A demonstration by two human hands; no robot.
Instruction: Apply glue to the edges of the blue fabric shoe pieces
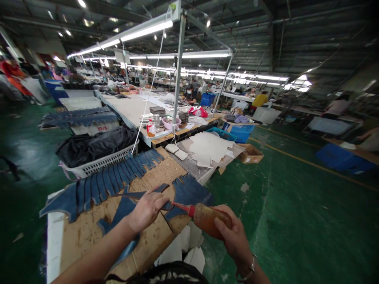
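In my right hand is a squeeze bottle of amber liquid, like a glue bottle, tilted with its red nozzle pointing left. The nozzle tip is at the edge of a blue leather piece, close to the fingers of my left hand. Those fingers are closed on that piece; its far part is hidden under the hand. A row of overlapping blue leather pieces lies along the back of the cardboard-covered table. More blue pieces overlap at the table's right end.
Behind the table stands a white basket with black material. Beyond are pale cut sheets on a bench, a metal lamp post, a pink bowl and a red-labelled bottle. A cardboard box sits at right. Other people work farther off.
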